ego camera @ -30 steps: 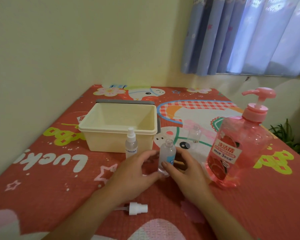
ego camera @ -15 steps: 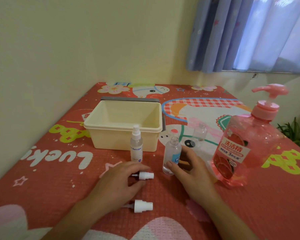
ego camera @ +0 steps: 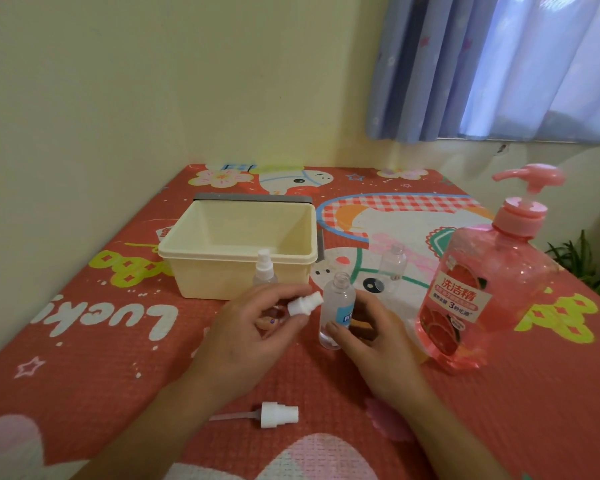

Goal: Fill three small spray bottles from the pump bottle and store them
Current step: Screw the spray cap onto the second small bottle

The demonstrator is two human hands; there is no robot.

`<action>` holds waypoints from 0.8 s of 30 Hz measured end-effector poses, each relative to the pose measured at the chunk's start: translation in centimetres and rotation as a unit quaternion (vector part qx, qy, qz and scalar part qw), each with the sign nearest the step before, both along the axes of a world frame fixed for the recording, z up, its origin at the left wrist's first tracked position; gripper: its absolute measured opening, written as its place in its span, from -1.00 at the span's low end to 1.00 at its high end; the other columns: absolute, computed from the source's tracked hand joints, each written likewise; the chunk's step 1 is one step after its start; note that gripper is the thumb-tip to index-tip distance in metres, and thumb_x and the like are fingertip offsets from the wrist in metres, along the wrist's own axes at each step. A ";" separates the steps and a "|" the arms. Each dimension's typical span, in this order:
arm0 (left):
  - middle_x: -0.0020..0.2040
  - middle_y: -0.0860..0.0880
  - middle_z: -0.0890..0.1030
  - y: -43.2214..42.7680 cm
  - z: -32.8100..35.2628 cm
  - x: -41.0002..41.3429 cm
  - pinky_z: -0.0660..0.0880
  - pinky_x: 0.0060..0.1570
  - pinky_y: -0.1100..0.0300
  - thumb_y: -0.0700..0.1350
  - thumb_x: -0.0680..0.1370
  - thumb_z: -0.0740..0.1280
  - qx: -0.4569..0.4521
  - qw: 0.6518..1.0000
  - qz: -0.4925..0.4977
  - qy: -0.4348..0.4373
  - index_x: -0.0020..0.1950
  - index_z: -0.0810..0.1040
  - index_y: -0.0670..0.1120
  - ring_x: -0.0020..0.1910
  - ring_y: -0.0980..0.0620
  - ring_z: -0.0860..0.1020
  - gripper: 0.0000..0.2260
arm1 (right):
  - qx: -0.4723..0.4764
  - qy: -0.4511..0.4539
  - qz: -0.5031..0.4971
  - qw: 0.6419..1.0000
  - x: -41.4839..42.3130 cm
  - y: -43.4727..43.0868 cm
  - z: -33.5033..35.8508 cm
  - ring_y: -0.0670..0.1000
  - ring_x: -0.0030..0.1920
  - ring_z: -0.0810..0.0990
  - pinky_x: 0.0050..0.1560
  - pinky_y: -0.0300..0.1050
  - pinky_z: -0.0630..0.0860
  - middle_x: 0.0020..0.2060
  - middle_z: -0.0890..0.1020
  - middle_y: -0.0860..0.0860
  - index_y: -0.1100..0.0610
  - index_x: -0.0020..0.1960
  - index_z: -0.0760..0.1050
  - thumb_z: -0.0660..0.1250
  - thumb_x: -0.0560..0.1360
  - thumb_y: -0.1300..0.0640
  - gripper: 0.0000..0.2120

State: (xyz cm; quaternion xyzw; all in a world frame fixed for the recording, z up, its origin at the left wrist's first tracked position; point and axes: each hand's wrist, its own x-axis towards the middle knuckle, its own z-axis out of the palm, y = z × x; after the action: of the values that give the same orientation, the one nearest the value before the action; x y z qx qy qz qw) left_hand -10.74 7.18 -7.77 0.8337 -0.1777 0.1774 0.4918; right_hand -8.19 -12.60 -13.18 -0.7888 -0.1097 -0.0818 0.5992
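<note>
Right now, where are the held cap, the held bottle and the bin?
held cap (ego camera: 303, 304), head view, on its white collar.
held bottle (ego camera: 336, 299), head view, on its clear body.
bin (ego camera: 215, 282), head view, on its front wall.

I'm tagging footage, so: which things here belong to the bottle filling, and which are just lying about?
Job: pump bottle, open bottle held by right hand, spray cap pinched by left hand, capped spray bottle, clear bottle farther back, loose spray cap, cream bin.
Lying about: curtain, plant.
</note>
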 end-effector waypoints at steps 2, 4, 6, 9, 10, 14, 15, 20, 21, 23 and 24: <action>0.06 0.23 0.65 -0.7 1.4 0.1 0.49 0.02 0.43 -0.20 0.48 0.44 -0.076 0.997 -0.020 0.000 0.15 0.62 0.12 0.05 0.23 0.61 -0.70 | 0.001 -0.002 -0.002 1.000 0.0 0.0 -0.1 -0.15 0.11 0.66 0.05 -0.25 0.58 0.13 0.68 -0.14 -0.05 0.30 0.52 0.48 0.49 0.18 -0.59; 0.06 0.21 0.67 -1.5 2.8 0.3 0.50 0.02 0.41 -0.22 0.48 0.43 -0.145 0.988 -0.044 -0.005 0.14 0.61 0.08 0.06 0.21 0.63 -0.71 | 0.000 -0.001 -0.003 1.000 0.0 0.0 -0.1 -0.16 0.10 0.65 0.04 -0.27 0.58 0.13 0.67 -0.15 -0.05 0.30 0.52 0.48 0.50 0.18 -0.59; 0.04 0.20 0.68 -2.2 4.0 0.6 0.51 0.00 0.41 -0.21 0.46 0.40 -0.222 0.973 -0.066 -0.017 0.14 0.59 0.02 0.06 0.21 0.63 -0.72 | -0.001 0.000 -0.003 1.000 0.0 0.0 -0.1 -0.15 0.11 0.66 0.07 -0.22 0.59 0.13 0.67 -0.16 -0.06 0.30 0.52 0.48 0.50 0.16 -0.59; 0.04 0.06 0.69 -2.9 5.2 1.4 0.56 0.02 0.27 -0.16 0.46 0.40 -0.320 0.944 -0.072 -0.040 0.17 0.58 -0.02 0.08 0.09 0.65 -0.72 | -0.003 0.003 -0.005 1.000 0.0 0.0 -0.2 -0.14 0.12 0.66 0.09 -0.16 0.60 0.13 0.67 -0.17 -0.08 0.29 0.52 0.49 0.49 0.14 -0.60; 0.04 0.05 0.69 -3.1 5.4 1.7 0.57 0.06 0.20 -0.16 0.49 0.41 -0.343 0.935 -0.071 -0.048 0.17 0.58 -0.01 0.09 0.06 0.65 -0.74 | -0.006 0.003 -0.007 1.000 0.0 0.0 -0.1 -0.15 0.12 0.65 0.10 -0.17 0.60 0.13 0.67 -0.18 -0.10 0.29 0.52 0.49 0.49 0.13 -0.59; -0.05 0.12 0.68 -3.9 6.0 2.4 0.57 0.12 0.09 -0.21 0.50 0.33 -0.424 0.900 -0.085 -0.058 0.12 0.57 -0.02 0.03 0.08 0.63 -0.78 | -0.012 0.001 -0.008 1.000 0.0 0.0 0.0 -0.19 0.12 0.63 0.09 -0.23 0.59 0.14 0.66 -0.20 -0.11 0.29 0.51 0.48 0.49 0.12 -0.59; -0.06 0.12 0.68 -4.1 6.2 2.5 0.57 0.12 0.10 -0.22 0.49 0.32 -0.437 0.893 -0.087 -0.060 0.10 0.58 -0.01 0.02 0.09 0.62 -0.78 | -0.016 0.000 -0.007 1.000 0.0 -0.1 0.0 -0.19 0.13 0.63 0.09 -0.25 0.58 0.14 0.66 -0.20 -0.11 0.30 0.51 0.48 0.50 0.11 -0.59; -0.02 0.04 0.66 -4.8 6.3 3.0 0.55 0.17 -0.02 -0.21 0.49 0.34 -0.455 0.884 -0.087 -0.061 0.06 0.59 0.02 0.05 0.00 0.61 -0.80 | -0.025 -0.002 -0.009 1.000 0.0 -0.1 0.0 -0.20 0.14 0.62 0.08 -0.28 0.57 0.17 0.65 -0.20 -0.09 0.33 0.49 0.48 0.50 0.08 -0.57; -0.03 0.08 0.67 -4.9 6.2 3.1 0.55 0.17 -0.01 -0.20 0.49 0.34 -0.448 0.888 -0.083 -0.058 0.06 0.59 0.02 0.05 0.03 0.61 -0.80 | -0.026 -0.003 -0.009 1.000 0.0 -0.1 0.0 -0.20 0.14 0.62 0.09 -0.27 0.58 0.17 0.65 -0.20 -0.10 0.33 0.49 0.47 0.50 0.08 -0.58; -0.04 0.13 0.67 -5.1 5.8 3.2 0.53 0.20 -0.01 -0.19 0.50 0.34 -0.434 0.896 -0.078 -0.052 0.08 0.58 0.02 0.06 0.08 0.61 -0.81 | -0.024 -0.006 -0.009 1.000 0.0 -0.1 -0.1 -0.19 0.14 0.63 0.09 -0.23 0.59 0.17 0.65 -0.19 -0.10 0.32 0.50 0.47 0.50 0.08 -0.58; -0.04 0.13 0.67 -5.1 5.6 3.3 0.52 0.21 -0.03 -0.19 0.50 0.34 -0.430 0.898 -0.077 -0.049 0.09 0.58 0.01 0.07 0.08 0.61 -0.81 | -0.025 -0.006 -0.008 1.000 0.0 -0.2 -0.1 -0.19 0.15 0.62 0.10 -0.22 0.59 0.17 0.65 -0.19 -0.10 0.33 0.50 0.47 0.50 0.07 -0.58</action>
State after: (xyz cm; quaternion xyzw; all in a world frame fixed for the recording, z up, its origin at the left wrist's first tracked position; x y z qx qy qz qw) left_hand -7.45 2.09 -2.14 0.5150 -0.1711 0.2386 0.8053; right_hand -8.19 -12.75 -13.29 -0.8038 -0.1087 -0.0887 0.5781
